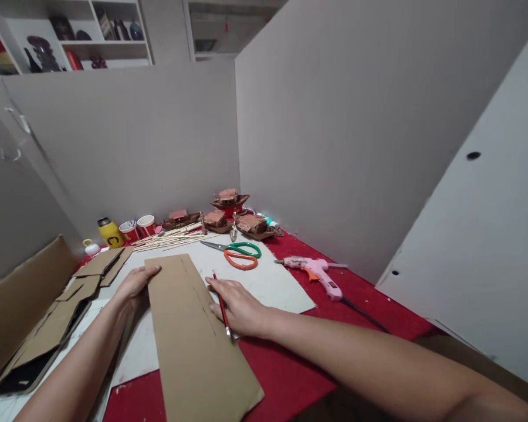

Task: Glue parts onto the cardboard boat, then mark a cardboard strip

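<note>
A long strip of brown cardboard (189,340) lies in front of me, its near end toward my body, with short dark marks along its right part. My left hand (135,284) grips its far left edge, thumb on top and the other fingers partly hidden. At the right edge is my right hand (242,308), fingertips against the cardboard. A red and black pencil (222,306) is tucked in that hand, pointing away from me. Beyond the cardboard, scissors (235,253) with one green and one orange handle lie on a white sheet (277,287).
A pink glue gun (314,271) lies on the red tablecloth (361,293) at right. Small brown model boats (253,224), thin sticks (171,237), paper cups (146,224) and a yellow bottle (110,233) stand or lie at the back. Cut cardboard pieces (48,328) cover the left side.
</note>
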{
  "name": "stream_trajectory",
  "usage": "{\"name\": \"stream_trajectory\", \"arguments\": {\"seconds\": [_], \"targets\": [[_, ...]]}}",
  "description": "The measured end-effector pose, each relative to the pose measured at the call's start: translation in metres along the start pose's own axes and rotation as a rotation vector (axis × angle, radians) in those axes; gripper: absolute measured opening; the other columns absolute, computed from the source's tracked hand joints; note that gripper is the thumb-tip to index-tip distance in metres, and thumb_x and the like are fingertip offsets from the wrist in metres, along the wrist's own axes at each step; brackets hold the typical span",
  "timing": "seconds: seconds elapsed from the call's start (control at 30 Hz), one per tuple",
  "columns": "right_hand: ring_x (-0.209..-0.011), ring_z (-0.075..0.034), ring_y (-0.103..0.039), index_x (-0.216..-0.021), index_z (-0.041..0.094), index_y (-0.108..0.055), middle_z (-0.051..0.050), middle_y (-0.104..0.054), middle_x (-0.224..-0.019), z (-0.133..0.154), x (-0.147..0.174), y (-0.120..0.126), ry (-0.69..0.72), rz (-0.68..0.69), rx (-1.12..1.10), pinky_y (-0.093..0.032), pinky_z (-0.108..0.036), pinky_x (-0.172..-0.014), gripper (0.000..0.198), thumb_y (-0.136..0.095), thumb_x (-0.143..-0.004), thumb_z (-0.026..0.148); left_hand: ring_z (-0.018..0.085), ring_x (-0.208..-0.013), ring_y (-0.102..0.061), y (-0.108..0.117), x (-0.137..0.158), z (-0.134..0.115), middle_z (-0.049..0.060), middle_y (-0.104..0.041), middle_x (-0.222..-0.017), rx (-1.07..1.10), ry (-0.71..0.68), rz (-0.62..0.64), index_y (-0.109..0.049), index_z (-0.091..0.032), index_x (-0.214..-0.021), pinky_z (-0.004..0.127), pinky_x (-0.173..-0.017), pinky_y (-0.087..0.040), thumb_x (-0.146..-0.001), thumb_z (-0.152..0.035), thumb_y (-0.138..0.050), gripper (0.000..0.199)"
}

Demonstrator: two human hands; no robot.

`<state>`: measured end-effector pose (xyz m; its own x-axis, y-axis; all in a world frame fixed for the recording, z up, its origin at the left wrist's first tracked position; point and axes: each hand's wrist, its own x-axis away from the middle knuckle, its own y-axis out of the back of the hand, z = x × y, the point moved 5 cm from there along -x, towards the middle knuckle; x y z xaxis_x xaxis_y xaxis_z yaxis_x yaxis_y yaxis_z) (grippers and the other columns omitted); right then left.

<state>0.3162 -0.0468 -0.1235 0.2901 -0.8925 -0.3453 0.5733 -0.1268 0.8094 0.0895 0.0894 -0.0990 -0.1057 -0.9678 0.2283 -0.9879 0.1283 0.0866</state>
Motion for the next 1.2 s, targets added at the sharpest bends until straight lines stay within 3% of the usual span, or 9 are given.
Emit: {"name": "stream_trajectory", "arguments": {"seconds": [0.13, 0.3, 0.4, 0.5, 0.63, 0.8, 1.0, 1.2], "targets": [[-0.121, -0.029, -0.055, -0.139, 0.011, -0.048, -0.02, -0.062, -0.128, -0.013, -0.007, 0.012, -0.052, 0.018, 0.058, -0.04, -0.046, -0.102, 0.06, -0.052, -0.079, 0.007, 0.024, -0.061, -0.07, 0.006, -0.002, 0.006, 0.012, -0.073, -0.071, 0.091, 0.015, -0.027, -0.068, -0.012, -0.081, 0.033, -0.056, -0.057, -0.069, -0.018, -0.07, 0.014], [-0.116, -0.021, -0.06, -0.133, 0.026, -0.057, -0.003, -0.065, -0.129, -0.029, -0.01, 0.042, -0.119, 0.069, 0.08, -0.046, -0.032, -0.097, 0.061, -0.056, -0.075, 0.005, 0.021, -0.058, -0.069, 0.015, -0.012, 0.017, 0.011, -0.073, -0.073, 0.146, 0.032, -0.089, -0.066, -0.011, -0.08, 0.03, -0.054, -0.057, -0.07, -0.015, -0.068, 0.011], [-0.111, -0.022, -0.062, -0.125, 0.021, -0.063, -0.006, -0.068, -0.124, -0.057, -0.011, 0.082, -0.319, -0.078, 0.155, -0.047, -0.032, -0.095, 0.042, -0.05, -0.086, 0.013, 0.022, -0.059, -0.069, 0.016, -0.015, 0.02, 0.012, -0.073, -0.076, 0.17, 0.028, -0.091, -0.067, -0.009, -0.082, 0.03, -0.054, -0.056, -0.065, -0.014, -0.072, 0.018], [-0.113, -0.024, -0.059, -0.125, 0.014, -0.059, -0.014, -0.064, -0.123, -0.095, -0.011, 0.128, -0.559, -0.291, 0.245, -0.045, -0.038, -0.098, 0.035, -0.039, -0.098, 0.022, 0.023, -0.06, -0.069, 0.015, -0.016, 0.022, 0.013, -0.073, -0.076, 0.186, 0.026, -0.079, -0.067, -0.008, -0.083, 0.031, -0.053, -0.056, -0.062, -0.015, -0.075, 0.024], [-0.103, -0.023, -0.062, -0.123, 0.016, -0.056, -0.01, -0.06, -0.122, -0.141, -0.016, 0.161, -0.799, -0.388, 0.265, -0.053, -0.044, -0.087, 0.034, -0.057, -0.093, 0.034, 0.023, -0.06, -0.069, 0.015, -0.015, 0.023, 0.013, -0.073, -0.076, 0.184, 0.009, -0.079, -0.067, -0.008, -0.085, 0.029, -0.052, -0.055, -0.061, -0.017, -0.077, 0.028], [-0.103, -0.022, -0.062, -0.122, 0.017, -0.057, -0.01, -0.059, -0.123, -0.175, -0.028, 0.158, -0.961, -0.347, 0.207, -0.053, -0.043, -0.086, 0.034, -0.058, -0.093, 0.033, 0.023, -0.063, -0.07, 0.015, -0.015, 0.024, 0.014, -0.074, -0.078, 0.171, 0.004, -0.087, -0.068, -0.008, -0.083, 0.03, -0.055, -0.056, -0.06, -0.02, -0.078, 0.028], [-0.102, -0.022, -0.062, -0.122, 0.015, -0.057, -0.011, -0.059, -0.122, -0.199, -0.033, 0.14, -1.055, -0.29, 0.036, -0.053, -0.043, -0.085, 0.035, -0.059, -0.092, 0.033, 0.025, -0.066, -0.07, 0.016, -0.017, 0.026, 0.012, -0.073, -0.073, 0.158, -0.011, -0.065, -0.069, -0.01, -0.079, 0.031, -0.058, -0.055, -0.057, -0.025, -0.08, 0.029], [-0.103, -0.023, -0.062, -0.122, 0.016, -0.057, -0.01, -0.059, -0.123, -0.203, -0.03, 0.126, -1.068, -0.386, -0.158, -0.054, -0.043, -0.085, 0.034, -0.058, -0.093, 0.034, 0.022, -0.057, -0.066, 0.016, -0.015, 0.023, 0.01, -0.07, -0.068, 0.137, -0.015, -0.072, -0.066, -0.01, -0.074, 0.029, -0.05, -0.049, -0.052, -0.027, -0.082, 0.032]]}}
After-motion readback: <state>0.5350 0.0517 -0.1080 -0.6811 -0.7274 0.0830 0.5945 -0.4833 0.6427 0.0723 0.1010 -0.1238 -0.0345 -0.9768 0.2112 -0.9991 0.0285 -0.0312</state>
